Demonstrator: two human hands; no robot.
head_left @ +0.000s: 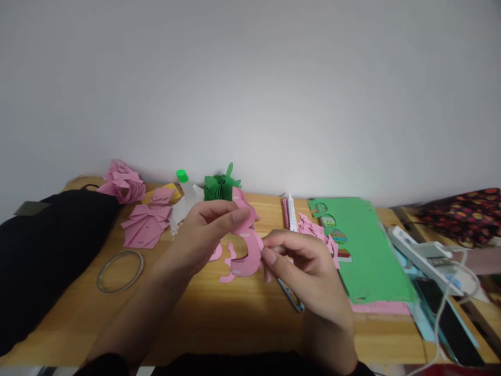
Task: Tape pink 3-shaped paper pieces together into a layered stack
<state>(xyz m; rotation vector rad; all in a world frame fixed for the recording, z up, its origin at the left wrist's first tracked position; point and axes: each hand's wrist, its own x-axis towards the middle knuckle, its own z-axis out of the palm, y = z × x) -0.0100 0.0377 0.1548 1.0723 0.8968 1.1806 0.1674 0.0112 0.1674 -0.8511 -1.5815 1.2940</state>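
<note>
A curved pink paper cutout [249, 257], shaped somewhat like a 3, is held up above the wooden table. My left hand [209, 227] pinches its upper part between thumb and fingers. At the cutout's right edge, the thumb and forefinger of my right hand [299, 261] are closed on it. Small pink paper scraps [227, 274] lie beneath and to the left of the cutout. Partly hidden by my right hand, a blue-grey tool [290, 295] rests on the table.
Left side: black bag [58, 250], metal ring [120, 271], folded pink papers [146, 225], glue stick [183, 180]. Behind my hands stands a green paper piece [221, 185]. Right side: white tube [291, 211], green sheet [371, 250], power strip [422, 258] with cables, phone [446, 318].
</note>
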